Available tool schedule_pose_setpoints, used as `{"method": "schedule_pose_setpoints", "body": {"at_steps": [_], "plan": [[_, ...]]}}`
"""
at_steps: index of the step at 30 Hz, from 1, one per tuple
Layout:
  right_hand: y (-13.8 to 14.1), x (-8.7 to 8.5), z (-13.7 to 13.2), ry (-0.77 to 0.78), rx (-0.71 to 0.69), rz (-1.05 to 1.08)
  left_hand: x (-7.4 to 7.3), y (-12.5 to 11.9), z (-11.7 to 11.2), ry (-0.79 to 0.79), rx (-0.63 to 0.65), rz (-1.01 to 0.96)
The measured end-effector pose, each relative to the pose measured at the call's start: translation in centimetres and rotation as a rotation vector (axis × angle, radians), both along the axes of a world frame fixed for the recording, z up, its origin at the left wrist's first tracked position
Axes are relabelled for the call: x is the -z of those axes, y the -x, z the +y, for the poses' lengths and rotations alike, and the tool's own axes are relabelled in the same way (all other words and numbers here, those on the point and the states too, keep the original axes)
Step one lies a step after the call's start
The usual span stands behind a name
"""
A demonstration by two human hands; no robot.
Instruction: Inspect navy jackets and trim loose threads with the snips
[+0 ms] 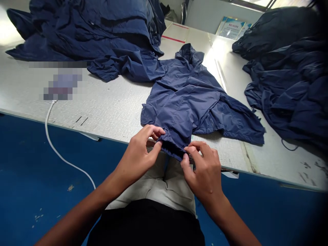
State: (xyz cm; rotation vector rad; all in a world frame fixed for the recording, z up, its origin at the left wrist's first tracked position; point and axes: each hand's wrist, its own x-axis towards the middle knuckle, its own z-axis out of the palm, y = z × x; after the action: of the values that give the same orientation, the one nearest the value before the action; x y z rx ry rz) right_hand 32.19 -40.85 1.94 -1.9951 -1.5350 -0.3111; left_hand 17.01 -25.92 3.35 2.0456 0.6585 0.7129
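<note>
A navy hooded nylon jacket [184,102] lies spread on the white work table [107,109], with its hood [189,54] pointing away from me. Its gathered elastic hem [171,147] hangs over the table's near edge. My left hand [138,153] pinches the hem between thumb and fingers at its left side. My right hand [202,171] grips the same hem at its right side, partly hiding the fabric there. A zipper runs along the jacket's front, to the right of the hem.
Heaps of navy garments lie at the back left [84,34] and on the right [284,82] of the table. A white cable [51,136] hangs over the near edge to the blue floor [30,171]. A blurred patch covers something on the table at the left.
</note>
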Motion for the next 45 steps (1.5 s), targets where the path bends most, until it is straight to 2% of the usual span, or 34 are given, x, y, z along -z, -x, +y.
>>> {"method": "schedule_pose_setpoints", "body": {"at_steps": [3, 6, 9, 13, 16, 19, 22, 27, 29, 31, 33, 35, 38, 40, 43, 45], "plan": [[1.7, -0.1, -0.2, 0.099, 0.104, -0.099, 0.8, 0.6, -1.4, -0.121, -0.072, -0.043], [3.6, 0.8, -0.5, 0.096, 0.136, -0.119, 1.8, 1.2, -3.1, -0.244, -0.186, -0.069], [5.3, 2.6, -0.9, 0.02, 0.207, -0.033, 2.9, 2.0, -4.0, -0.386, -0.232, -0.071], [6.5, 4.8, -1.1, -0.138, 0.333, 0.169, 4.7, 3.3, -4.0, -0.491, -0.272, -0.058], [6.7, 5.4, -1.1, -0.252, 0.353, 0.254, 5.8, 3.9, -4.0, -0.518, -0.231, -0.059], [6.6, 5.2, -1.1, -0.355, 0.318, 0.337, 5.9, 3.9, -4.1, -0.455, -0.203, -0.032], [6.4, 4.8, -1.4, -0.398, 0.248, 0.593, 4.9, 3.9, -4.1, -0.197, -0.162, -0.047], [5.1, 5.6, -1.7, -0.387, 0.026, 1.309, 3.3, 3.7, -3.5, 0.65, -0.094, -0.162], [4.3, 6.0, -1.5, -0.351, -0.103, 1.482, 3.1, 3.5, -3.3, 0.962, -0.006, -0.221], [3.8, 5.9, -1.3, -0.279, -0.192, 1.539, 3.1, 3.0, -3.3, 1.183, 0.051, -0.258], [3.6, 5.2, -1.2, -0.254, -0.175, 1.443, 3.1, 2.6, -3.5, 1.29, 0.046, -0.295], [3.6, 3.9, -1.5, -0.245, -0.061, 1.154, 3.0, 2.3, -3.6, 1.314, 0.026, -0.336], [2.6, 2.1, -2.9, -0.176, 0.076, 0.598, 2.8, 2.4, -2.8, 1.249, -0.017, -0.361], [1.2, 1.3, -4.3, -0.146, 0.167, 0.375, 2.5, 2.9, -1.6, 1.159, -0.087, -0.36], [-0.7, 0.9, -6.4, -0.149, 0.326, 0.335, 2.1, 3.9, -0.2, 0.992, -0.169, -0.367], [-0.4, 0.7, -6.8, -0.179, 0.304, 0.421, 1.9, 4.3, -0.6, 0.893, -0.173, -0.32]]}}
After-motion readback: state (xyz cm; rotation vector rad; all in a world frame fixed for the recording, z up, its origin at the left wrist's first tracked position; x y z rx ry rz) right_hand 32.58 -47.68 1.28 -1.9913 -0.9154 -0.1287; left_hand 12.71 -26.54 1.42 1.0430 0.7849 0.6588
